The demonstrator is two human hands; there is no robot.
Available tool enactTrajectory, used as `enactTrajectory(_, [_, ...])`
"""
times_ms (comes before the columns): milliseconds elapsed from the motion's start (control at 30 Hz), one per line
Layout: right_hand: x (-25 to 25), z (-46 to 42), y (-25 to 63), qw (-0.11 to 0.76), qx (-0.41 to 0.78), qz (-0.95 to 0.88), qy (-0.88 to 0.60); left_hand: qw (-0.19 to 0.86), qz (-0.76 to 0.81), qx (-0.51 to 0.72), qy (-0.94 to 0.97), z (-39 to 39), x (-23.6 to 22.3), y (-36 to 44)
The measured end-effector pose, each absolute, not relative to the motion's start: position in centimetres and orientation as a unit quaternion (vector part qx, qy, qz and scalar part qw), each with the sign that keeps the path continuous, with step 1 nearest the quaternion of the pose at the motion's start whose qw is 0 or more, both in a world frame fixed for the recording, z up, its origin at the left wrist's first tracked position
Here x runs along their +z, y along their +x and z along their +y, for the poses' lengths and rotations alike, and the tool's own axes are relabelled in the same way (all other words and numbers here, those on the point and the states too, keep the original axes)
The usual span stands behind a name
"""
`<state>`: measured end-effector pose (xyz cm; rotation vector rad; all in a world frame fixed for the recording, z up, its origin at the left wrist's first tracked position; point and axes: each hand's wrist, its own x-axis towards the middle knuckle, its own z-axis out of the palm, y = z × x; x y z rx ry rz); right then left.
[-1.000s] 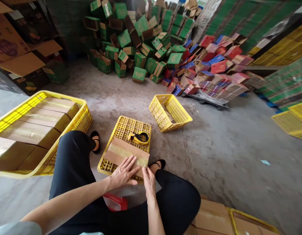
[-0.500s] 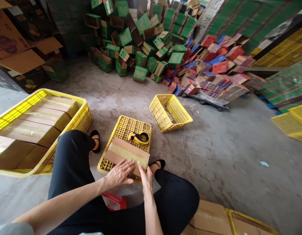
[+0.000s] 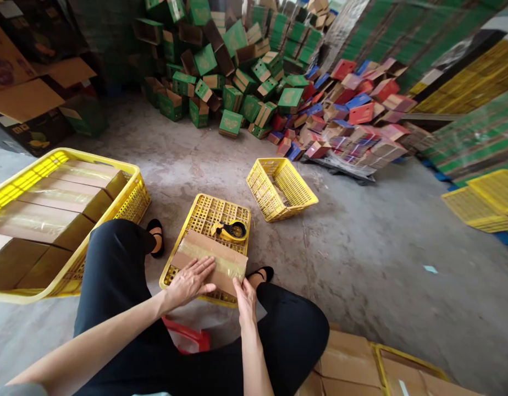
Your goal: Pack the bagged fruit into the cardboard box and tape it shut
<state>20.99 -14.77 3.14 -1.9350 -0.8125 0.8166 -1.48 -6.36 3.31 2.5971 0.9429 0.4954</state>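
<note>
A flat brown cardboard box (image 3: 226, 263) with a strip of clear tape along its top lies on an upturned yellow plastic crate (image 3: 206, 210) between my knees. My left hand (image 3: 190, 281) rests flat on the box's top, fingers stretched out over the edge of the tape. At the box's right end is my right hand (image 3: 246, 298), thumb on the top corner and fingers against the end, gripping it; part of those fingers is hidden. Just behind the box, a yellow and black tape dispenser (image 3: 231, 230) lies on the crate.
At left stands a large yellow crate (image 3: 139, 190) holding several taped boxes (image 3: 35, 217). A smaller yellow basket (image 3: 293, 187) sits ahead. Green cartons (image 3: 231, 122) and red and blue ones (image 3: 361, 113) are heaped behind. More cardboard boxes (image 3: 348, 360) lie at lower right. Something red (image 3: 192, 334) is below me.
My left hand has slid left along the box's top, away from my right hand. The right hand stays at the box's end. The whole view has shifted slightly.
</note>
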Motion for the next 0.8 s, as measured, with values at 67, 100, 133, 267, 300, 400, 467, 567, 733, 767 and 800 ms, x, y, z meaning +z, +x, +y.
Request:
enactTrajectory(67, [2.9, -15.4, 21.3, 0.423, 0.343, -0.315, -0.778, 0.151, 0.365, 0.180, 0.901, -5.7, 2.9, -2.5])
enactTrajectory(100, [2.7, -15.7, 21.4, 0.418, 0.345, -0.307, -0.783, 0.145, 0.381, 0.181, 0.895, -5.4, 2.6, -3.0])
enactTrajectory(133, [2.4, -15.9, 21.5, 0.412, 0.343, -0.299, -0.790, 0.139, 0.397, 0.183, 0.889, -5.1, 2.3, -3.6])
enactTrajectory(267, [1.4, -15.7, 21.5, 0.384, 0.302, -0.300, -0.820, 0.122, 0.469, 0.213, 0.849, -3.5, 1.1, -5.3])
enactTrajectory(300, [1.3, -15.4, 21.3, 0.375, 0.285, -0.312, -0.825, 0.123, 0.481, 0.228, 0.838, -3.2, 0.8, -5.6])
enactTrajectory(400, [1.0, -14.4, 20.7, 0.356, 0.221, -0.378, -0.826, 0.154, 0.491, 0.258, 0.818, -2.6, 0.0, -5.8])
enactTrajectory(467, [1.0, -14.0, 20.3, 0.348, 0.172, -0.431, -0.815, 0.181, 0.496, 0.262, 0.808, -2.6, -0.4, -5.7])
enactTrajectory(567, [1.2, -13.9, 19.7, 0.320, 0.106, -0.491, -0.803, 0.205, 0.512, 0.260, 0.793, -2.5, -0.7, -5.5])
enactTrajectory(733, [2.2, -12.8, 18.3, 0.240, 0.060, -0.552, -0.796, 0.227, 0.531, 0.257, 0.775, -1.9, -0.5, -5.2])
enactTrajectory(767, [2.4, -12.3, 17.9, 0.232, 0.060, -0.560, -0.793, 0.227, 0.537, 0.256, 0.772, -1.8, -0.4, -5.2])
enactTrajectory(800, [2.5, -11.7, 17.3, 0.226, 0.061, -0.571, -0.787, 0.226, 0.540, 0.255, 0.769, -1.7, -0.2, -5.1])
